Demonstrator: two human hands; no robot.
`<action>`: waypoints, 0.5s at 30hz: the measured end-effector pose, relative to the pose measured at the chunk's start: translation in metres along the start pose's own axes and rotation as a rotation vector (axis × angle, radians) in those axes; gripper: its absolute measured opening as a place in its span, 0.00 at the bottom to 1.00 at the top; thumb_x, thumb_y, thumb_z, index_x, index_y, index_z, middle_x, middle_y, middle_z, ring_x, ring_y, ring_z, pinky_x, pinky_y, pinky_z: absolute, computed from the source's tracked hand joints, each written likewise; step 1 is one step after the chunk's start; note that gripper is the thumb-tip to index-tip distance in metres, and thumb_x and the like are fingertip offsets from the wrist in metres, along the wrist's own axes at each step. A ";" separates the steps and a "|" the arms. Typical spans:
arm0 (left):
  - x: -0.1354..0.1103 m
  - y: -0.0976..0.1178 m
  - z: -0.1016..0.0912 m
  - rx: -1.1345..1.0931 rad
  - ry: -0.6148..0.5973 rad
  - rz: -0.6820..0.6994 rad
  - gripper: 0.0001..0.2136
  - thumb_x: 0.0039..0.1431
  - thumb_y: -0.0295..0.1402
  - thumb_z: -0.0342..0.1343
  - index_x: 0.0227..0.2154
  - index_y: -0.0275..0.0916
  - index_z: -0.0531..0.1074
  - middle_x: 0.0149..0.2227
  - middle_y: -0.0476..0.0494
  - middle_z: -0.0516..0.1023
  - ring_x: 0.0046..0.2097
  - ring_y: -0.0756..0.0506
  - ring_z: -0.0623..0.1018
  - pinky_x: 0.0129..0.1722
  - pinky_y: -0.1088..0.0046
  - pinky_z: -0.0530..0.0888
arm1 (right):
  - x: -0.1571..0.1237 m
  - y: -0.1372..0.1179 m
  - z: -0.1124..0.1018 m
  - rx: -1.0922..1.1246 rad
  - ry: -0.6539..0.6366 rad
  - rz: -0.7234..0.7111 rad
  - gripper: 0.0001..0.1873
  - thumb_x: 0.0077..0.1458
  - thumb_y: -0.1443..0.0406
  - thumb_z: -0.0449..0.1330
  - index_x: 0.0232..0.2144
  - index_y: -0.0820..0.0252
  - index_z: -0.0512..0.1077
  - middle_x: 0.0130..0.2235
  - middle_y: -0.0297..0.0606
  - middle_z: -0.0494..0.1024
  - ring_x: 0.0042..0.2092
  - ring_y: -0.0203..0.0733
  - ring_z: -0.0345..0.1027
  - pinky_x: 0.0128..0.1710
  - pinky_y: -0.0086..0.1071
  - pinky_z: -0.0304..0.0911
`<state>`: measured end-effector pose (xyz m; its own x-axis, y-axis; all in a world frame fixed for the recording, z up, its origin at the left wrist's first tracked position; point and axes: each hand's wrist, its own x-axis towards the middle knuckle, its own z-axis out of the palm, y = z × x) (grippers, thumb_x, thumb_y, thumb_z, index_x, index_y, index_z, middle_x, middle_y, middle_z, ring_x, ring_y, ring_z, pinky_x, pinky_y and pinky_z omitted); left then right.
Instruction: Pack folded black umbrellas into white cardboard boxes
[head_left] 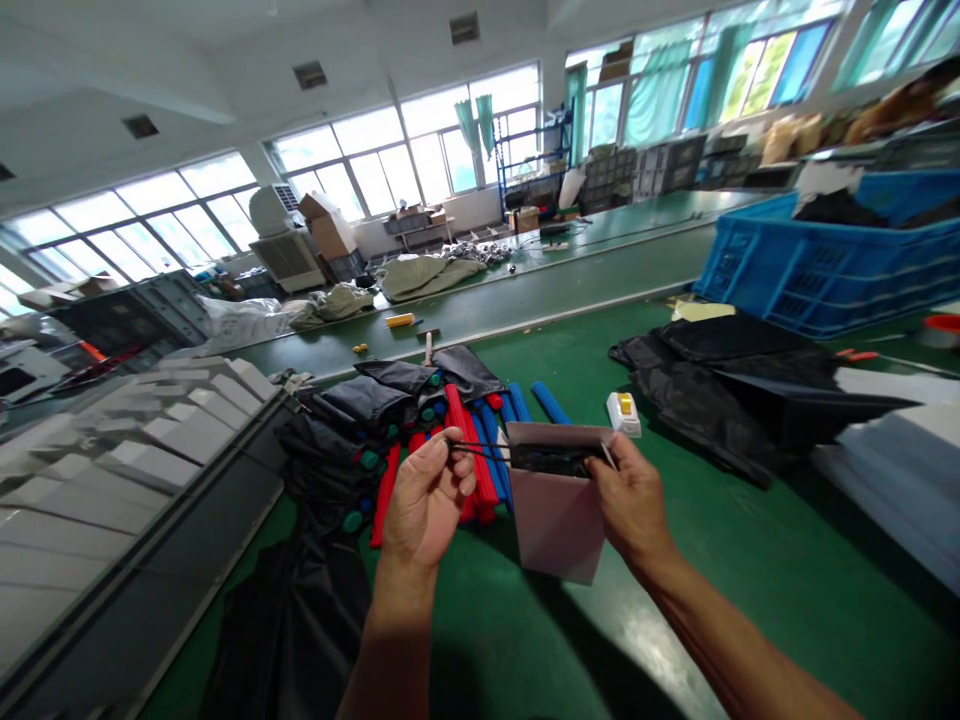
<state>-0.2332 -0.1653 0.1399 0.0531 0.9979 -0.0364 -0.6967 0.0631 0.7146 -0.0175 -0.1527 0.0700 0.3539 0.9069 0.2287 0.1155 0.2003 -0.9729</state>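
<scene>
A pale cardboard box [559, 525] with an open top is held up above the green table, and black material [551, 459] shows inside it. My right hand [630, 495] grips the box at its right upper edge, the fingers reaching over the rim. Between the fingertips of my left hand [431, 490] a black cord [480, 450] is pinched; it stretches taut from there into the box. Behind the box lie red tubes [459, 440], blue tubes [551, 402] and several black pouches [375, 400] with round green ends showing.
White boxes [120, 460] stand packed in a grey crate at left. A blue basket [840, 270] stands at right, near folded black fabric [697, 390] and white sheets [907, 480]. A small white-and-yellow device [624, 413] lies behind my right hand. Beyond runs a conveyor belt [600, 265].
</scene>
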 end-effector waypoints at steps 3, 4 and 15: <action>0.000 0.000 0.002 0.135 -0.040 0.020 0.17 0.48 0.32 0.66 0.41 0.30 0.76 0.29 0.43 0.75 0.30 0.51 0.75 0.26 0.79 0.72 | 0.003 0.002 -0.001 -0.040 0.001 -0.008 0.09 0.47 0.64 0.54 0.34 0.57 0.70 0.30 0.30 0.72 0.34 0.42 0.64 0.36 0.31 0.58; 0.000 -0.002 0.002 0.185 -0.041 0.030 0.18 0.48 0.32 0.66 0.42 0.30 0.76 0.30 0.42 0.77 0.31 0.50 0.76 0.28 0.78 0.74 | 0.004 0.003 -0.001 -0.048 0.003 -0.012 0.09 0.47 0.64 0.54 0.34 0.57 0.71 0.30 0.30 0.72 0.35 0.42 0.65 0.36 0.31 0.58; 0.006 -0.044 0.013 1.151 0.120 0.594 0.09 0.59 0.35 0.57 0.41 0.40 0.74 0.39 0.43 0.79 0.43 0.45 0.78 0.44 0.67 0.73 | 0.003 0.001 -0.001 -0.042 -0.019 -0.009 0.09 0.49 0.64 0.53 0.34 0.57 0.70 0.30 0.30 0.72 0.34 0.40 0.65 0.36 0.31 0.59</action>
<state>-0.1926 -0.1627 0.1175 -0.1551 0.8680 0.4717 0.4219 -0.3735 0.8261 -0.0156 -0.1501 0.0695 0.3348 0.9122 0.2361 0.1575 0.1929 -0.9685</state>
